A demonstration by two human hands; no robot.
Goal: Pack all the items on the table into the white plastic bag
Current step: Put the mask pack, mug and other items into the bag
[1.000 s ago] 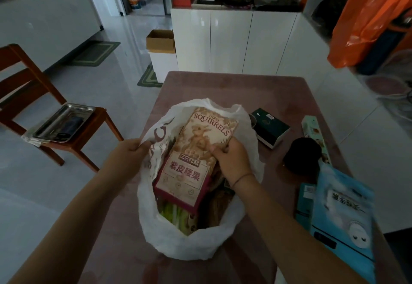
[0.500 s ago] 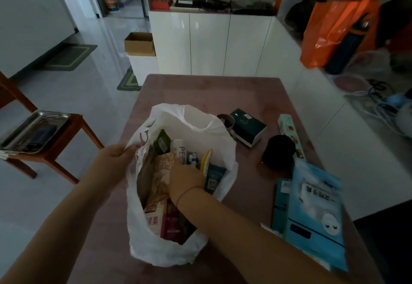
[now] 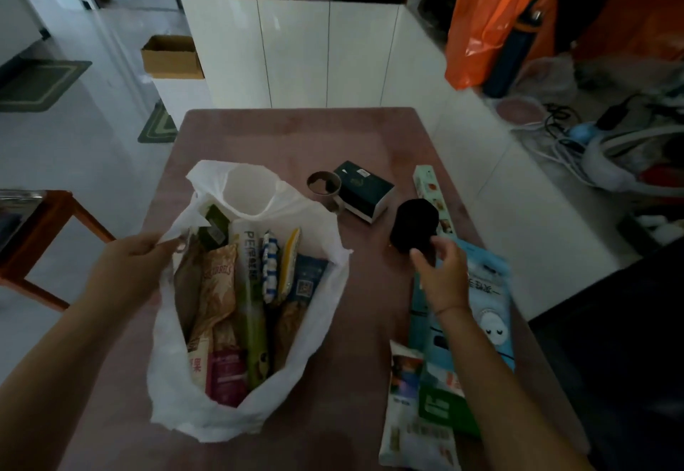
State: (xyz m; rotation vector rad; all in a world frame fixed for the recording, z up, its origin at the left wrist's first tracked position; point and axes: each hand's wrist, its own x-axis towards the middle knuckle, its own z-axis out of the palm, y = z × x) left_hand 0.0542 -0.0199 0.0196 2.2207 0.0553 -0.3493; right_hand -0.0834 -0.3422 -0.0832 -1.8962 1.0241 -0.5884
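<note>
Fingers of left hand (image 3: pixel 127 271) pinching the white plastic bag (image 3: pixel 237 422) rim open; right hand (image 3: pixel 442 274) spread, empty, just short of the black cylinder (image 3: pixel 414 224). Bag mid-table, roughly half filled. Right of bag, unpacked: mug (image 3: pixel 324 184), dark box (image 3: pixel 364 189), long carton (image 3: pixel 431 193), blue packet (image 3: pixel 490 308), snack pouches (image 3: pixel 414 433).

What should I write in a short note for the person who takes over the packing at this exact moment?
Left hand: holds the white plastic bag open by its rim.
Right hand: empty, open, reaching at the black round object.
Done: several snack packs and a roll are in the bag.
Left on the table: black object, cup, dark green box, long thin box, blue mask pack, white and green packs near the front edge.
</note>
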